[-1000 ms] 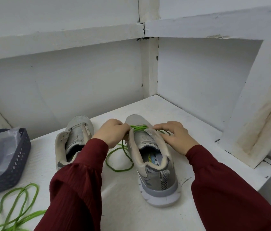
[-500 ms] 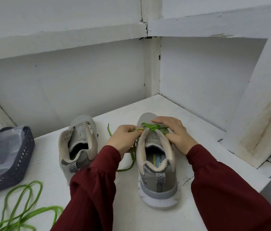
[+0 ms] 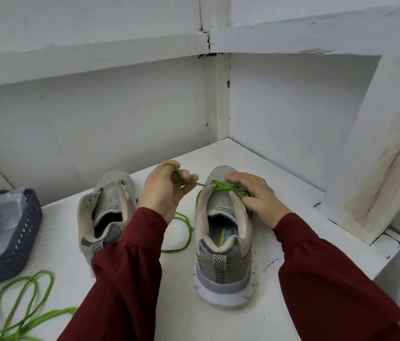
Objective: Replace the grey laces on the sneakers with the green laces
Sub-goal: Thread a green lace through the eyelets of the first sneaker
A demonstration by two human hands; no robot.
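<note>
Two grey sneakers stand heel-first toward me on the white shelf. The right sneaker (image 3: 223, 239) has a green lace (image 3: 221, 187) threaded across its front eyelets. My left hand (image 3: 165, 190) is raised beside that sneaker and grips the lace, which is looped round its fingers and drawn taut to the left. My right hand (image 3: 255, 196) rests on top of the sneaker's laced part, fingers spread over the green strands. The lace's slack (image 3: 184, 236) curls on the shelf between the two sneakers. The left sneaker (image 3: 106, 210) has no lace.
A second green lace (image 3: 25, 307) lies in loops at the front left. A dark perforated basket (image 3: 9, 244) with a plastic bag in it stands at the left edge. White walls close the corner behind; the shelf edge drops off at the right.
My left hand has lifted up and away to the left of the right sneaker, pulling the green lace taut. My right hand has stayed on the sneaker's top.
</note>
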